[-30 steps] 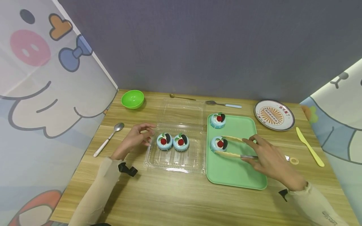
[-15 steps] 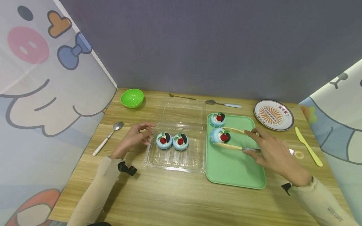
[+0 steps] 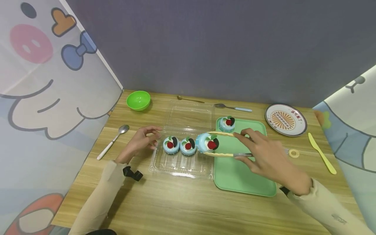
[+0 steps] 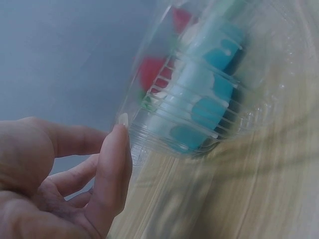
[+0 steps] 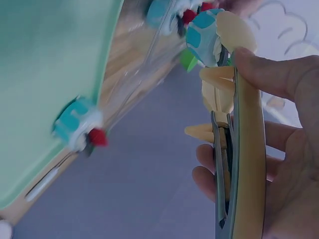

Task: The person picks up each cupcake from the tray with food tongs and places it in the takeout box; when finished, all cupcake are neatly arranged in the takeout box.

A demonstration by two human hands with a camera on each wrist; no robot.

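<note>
My right hand [image 3: 265, 153] grips a pair of food tongs [image 5: 248, 149] with pale yellow tips. Between those tips hangs a tilted blue mini cake [image 3: 203, 142] topped with a red berry, a green leaf and a dark cookie, over the right side of a lidded clear plastic box [image 3: 182, 173]. Two matching cakes sit side by side in the box, the left cake [image 3: 171, 146] and the middle cake [image 3: 188, 147]. My left hand [image 3: 144, 143] is at the box's left edge, fingers loosely bent, fingertips right at the clear wall in the left wrist view.
A green tray [image 3: 243, 179] right of the box bears one more cake [image 3: 227, 123]. Around lie a green bowl [image 3: 138, 101], a spoon [image 3: 113, 142], a small brass spoon [image 3: 191, 99], a fork [image 3: 233, 108], a plate [image 3: 285, 120] and a yellow knife [image 3: 321, 153].
The tongs have lifted a cake off the green tray and carried it left over the clear box. My left hand has stayed at the box's edge.
</note>
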